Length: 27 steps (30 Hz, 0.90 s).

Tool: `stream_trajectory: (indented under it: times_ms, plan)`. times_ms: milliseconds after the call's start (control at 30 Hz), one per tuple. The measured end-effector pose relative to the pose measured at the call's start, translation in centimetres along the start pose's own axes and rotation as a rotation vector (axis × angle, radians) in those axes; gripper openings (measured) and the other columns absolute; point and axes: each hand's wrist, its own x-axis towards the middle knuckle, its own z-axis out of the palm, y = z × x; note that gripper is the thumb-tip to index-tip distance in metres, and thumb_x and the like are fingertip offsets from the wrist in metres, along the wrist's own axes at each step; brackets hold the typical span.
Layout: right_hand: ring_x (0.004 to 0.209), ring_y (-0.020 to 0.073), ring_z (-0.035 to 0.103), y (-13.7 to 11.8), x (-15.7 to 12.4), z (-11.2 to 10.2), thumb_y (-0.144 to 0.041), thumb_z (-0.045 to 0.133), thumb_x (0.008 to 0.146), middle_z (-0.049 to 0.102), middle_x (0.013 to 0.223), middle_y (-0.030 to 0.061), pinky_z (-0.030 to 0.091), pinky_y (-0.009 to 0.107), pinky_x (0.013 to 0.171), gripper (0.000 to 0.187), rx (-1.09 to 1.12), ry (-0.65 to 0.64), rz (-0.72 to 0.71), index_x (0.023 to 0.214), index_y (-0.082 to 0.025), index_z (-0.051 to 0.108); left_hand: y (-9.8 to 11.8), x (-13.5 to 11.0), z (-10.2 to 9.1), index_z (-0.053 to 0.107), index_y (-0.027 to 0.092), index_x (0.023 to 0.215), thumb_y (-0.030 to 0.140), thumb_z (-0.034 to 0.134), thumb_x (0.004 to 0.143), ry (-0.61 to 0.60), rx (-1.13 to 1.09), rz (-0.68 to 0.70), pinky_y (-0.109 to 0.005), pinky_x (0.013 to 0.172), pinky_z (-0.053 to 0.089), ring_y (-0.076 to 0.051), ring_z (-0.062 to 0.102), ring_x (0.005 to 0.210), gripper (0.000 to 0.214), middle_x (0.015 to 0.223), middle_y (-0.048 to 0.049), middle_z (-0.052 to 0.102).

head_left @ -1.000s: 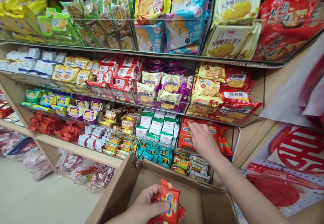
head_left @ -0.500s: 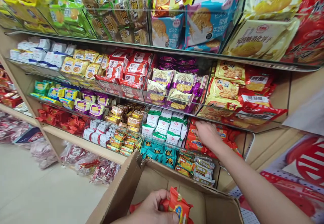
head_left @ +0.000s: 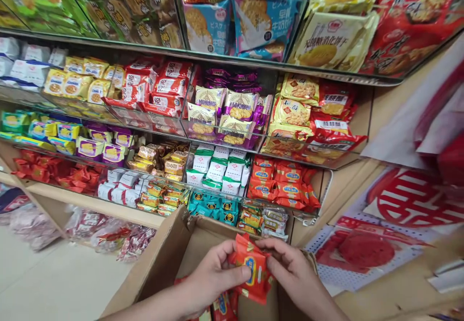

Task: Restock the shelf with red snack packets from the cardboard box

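Both hands meet over an open cardboard box [head_left: 159,263] at the bottom of the view. My left hand [head_left: 210,277] pinches the left side of a red snack packet [head_left: 252,268] with a yellow and blue label. The right edge of the same packet is gripped by my right hand [head_left: 293,272]. More red packets [head_left: 223,306] lie in the box below. On the shelf just above, a bin holds rows of matching red packets [head_left: 282,181].
Glass-fronted shelves [head_left: 217,142] carry many snack packs in green, purple, yellow and blue. Large biscuit bags [head_left: 326,45] fill the top shelf. A red-and-white poster [head_left: 398,214] leans at the right. Bagged sweets [head_left: 108,234] lie on the floor at the left.
My right hand has left the red packets on the shelf and come down to the packet that my left hand holds over the box. The view shifted slightly.
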Motion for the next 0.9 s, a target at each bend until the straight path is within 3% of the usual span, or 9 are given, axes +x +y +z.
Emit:
stream_trajectory:
  times_ms: [133,300,400,500,600,667,800,900]
  plan:
    - [0.098,0.0188,0.057,0.7,-1.7,-2.1,-0.034,0.059,0.074,0.061,0.106,0.0083,0.046,0.031,0.083,0.033,0.123,0.133,0.025,0.104,-0.020,0.055,-0.3,0.6,1.2,0.060,0.015,0.096,0.022,0.069,0.069,-0.037,-0.068,-0.008,-0.030,0.084,0.042,-0.016,0.059,0.087,0.030,0.093,-0.0071,0.064]
    - [0.067,0.0141,0.059,1.8,-1.7,-7.1,-0.039,0.071,0.061,0.063,0.075,0.0019,0.048,0.023,0.057,0.034,0.104,0.680,-0.002,0.081,-0.019,0.052,-1.1,0.9,0.3,0.058,0.018,0.100,0.023,0.065,0.073,0.096,-0.059,-0.022,-0.030,0.078,0.045,-0.014,0.058,0.082,0.028,0.093,-0.0059,0.063]
    - [0.062,0.0144,0.058,2.5,-0.8,-9.8,-0.043,0.071,0.058,0.062,0.073,0.0023,0.047,0.025,0.055,0.039,0.018,0.844,-0.018,0.082,-0.018,0.052,-2.3,0.7,-1.0,0.058,0.017,0.099,0.024,0.063,0.074,0.129,-0.090,-0.050,-0.030,0.073,0.047,-0.013,0.058,0.075,0.026,0.091,-0.0056,0.063]
    - [0.064,0.0172,0.059,2.3,0.3,-11.1,-0.047,0.065,0.063,0.064,0.079,0.0058,0.046,0.029,0.058,0.040,-0.192,0.919,-0.019,0.088,-0.017,0.054,-3.4,0.3,-1.8,0.059,0.016,0.095,0.023,0.065,0.073,0.137,-0.113,-0.066,-0.028,0.074,0.046,-0.012,0.058,0.074,0.024,0.088,-0.0049,0.063]
    - [0.065,0.0203,0.059,1.6,1.5,-11.6,-0.047,0.055,0.070,0.064,0.083,0.0084,0.045,0.033,0.059,0.037,-0.587,1.020,-0.023,0.090,-0.017,0.057,-3.7,0.0,-1.8,0.059,0.016,0.094,0.024,0.067,0.071,0.153,-0.102,-0.081,-0.027,0.075,0.044,-0.013,0.058,0.078,0.026,0.090,-0.0052,0.064]
    - [0.071,0.0224,0.058,1.2,2.5,-11.7,-0.045,0.047,0.076,0.064,0.085,0.0109,0.044,0.034,0.064,0.035,-0.834,1.052,-0.100,0.090,-0.015,0.058,-3.6,-0.1,-1.6,0.059,0.016,0.094,0.024,0.068,0.070,0.153,-0.090,-0.086,-0.027,0.075,0.044,-0.013,0.058,0.078,0.027,0.091,-0.0056,0.064]
    - [0.087,0.0245,0.053,0.8,4.2,-11.5,-0.032,0.037,0.084,0.060,0.089,0.0155,0.042,0.034,0.074,0.032,-1.214,0.954,-0.227,0.092,-0.009,0.057,-3.3,-0.2,-1.4,0.059,0.015,0.094,0.025,0.069,0.068,0.130,-0.092,-0.085,-0.026,0.076,0.043,-0.013,0.058,0.078,0.029,0.088,-0.0054,0.065]
    - [0.083,0.0253,0.053,0.2,4.9,-11.1,-0.024,0.036,0.085,0.058,0.089,0.0136,0.041,0.032,0.062,0.025,-1.478,0.873,-0.059,0.094,-0.012,0.055,-3.5,-0.3,-1.6,0.059,0.015,0.093,0.025,0.070,0.067,0.137,-0.083,-0.088,-0.025,0.076,0.042,-0.013,0.058,0.079,0.029,0.089,-0.0049,0.064]
